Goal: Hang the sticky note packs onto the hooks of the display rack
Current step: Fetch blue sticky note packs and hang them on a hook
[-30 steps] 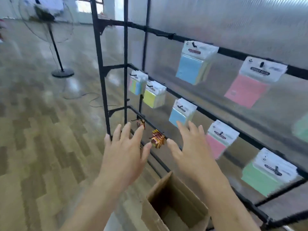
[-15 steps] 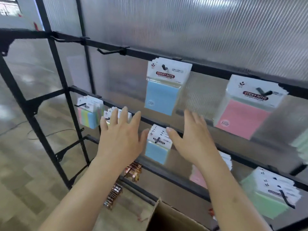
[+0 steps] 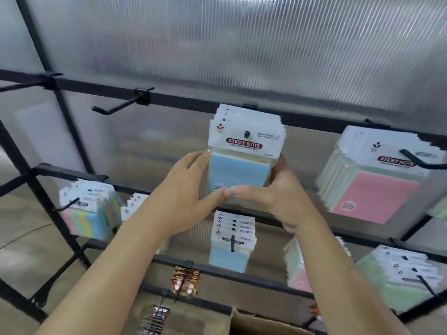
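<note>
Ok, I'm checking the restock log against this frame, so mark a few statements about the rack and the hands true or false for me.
1. The left hand and right hand both hold the blue sticky note packs hanging from the top rail. True.
2. The hook left of them is loaded with packs. False: that bare hook carries nothing.
3. The pink packs hang to the right of the blue ones. True.
4. The box sits on the top rail. False: the cardboard box is at the bottom of the view, below the rails.
5. The blue packs are off their hook. False: the hook tip shows through the front header.
</note>
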A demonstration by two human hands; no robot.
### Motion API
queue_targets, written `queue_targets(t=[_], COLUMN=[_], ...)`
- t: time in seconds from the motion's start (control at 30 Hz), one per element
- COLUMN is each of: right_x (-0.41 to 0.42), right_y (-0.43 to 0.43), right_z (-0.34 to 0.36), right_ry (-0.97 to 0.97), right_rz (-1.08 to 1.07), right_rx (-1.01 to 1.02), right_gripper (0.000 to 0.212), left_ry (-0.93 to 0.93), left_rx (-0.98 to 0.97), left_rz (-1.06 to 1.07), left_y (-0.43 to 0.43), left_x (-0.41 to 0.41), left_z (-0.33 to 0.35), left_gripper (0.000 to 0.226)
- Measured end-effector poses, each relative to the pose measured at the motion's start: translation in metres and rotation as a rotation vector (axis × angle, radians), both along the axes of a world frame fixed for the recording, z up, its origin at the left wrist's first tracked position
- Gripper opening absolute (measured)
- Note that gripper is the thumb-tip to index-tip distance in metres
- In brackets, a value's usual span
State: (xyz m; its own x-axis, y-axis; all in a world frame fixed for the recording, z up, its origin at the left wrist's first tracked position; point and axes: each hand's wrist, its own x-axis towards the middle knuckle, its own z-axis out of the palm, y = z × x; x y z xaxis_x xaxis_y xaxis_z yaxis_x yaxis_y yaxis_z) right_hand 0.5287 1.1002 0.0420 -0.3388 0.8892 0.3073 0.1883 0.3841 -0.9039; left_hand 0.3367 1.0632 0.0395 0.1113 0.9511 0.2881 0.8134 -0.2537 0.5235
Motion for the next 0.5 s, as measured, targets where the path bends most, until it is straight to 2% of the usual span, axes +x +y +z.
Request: queue_targets(t=[0.1,0.23,0.33,0.5], right_x=[-0.002,0.002,0.005,-0.004], right_y=[-0.007,-0.024,-0.042,-0.077], right_z=[0.001,0.005,0.008,0.019], right_ry=[-0.006,0.026,0.093,0.228], right_rz=[-0.055,-0.085,-0.043,-0.013], right_rx=[-0.008,-0.039,-0.073,-0.109], right_gripper=[0.081,0.078,0.075,0.096], left_ry=[-0.083,-0.310,-0.491,-0.732], left_rx=[-0.020,-0.079,-0.181,-0.203], left_rz=[-0.100,-0.240,-0.404,-0.553], left_y=[0.002,-0.007,-0.017,-0.038], left_x=[-0.006,-0.011,-0.011,-0.009], left_z=[0.004,0.013,0.016,0.013], left_gripper=[0.078,0.051,0.062,0.070])
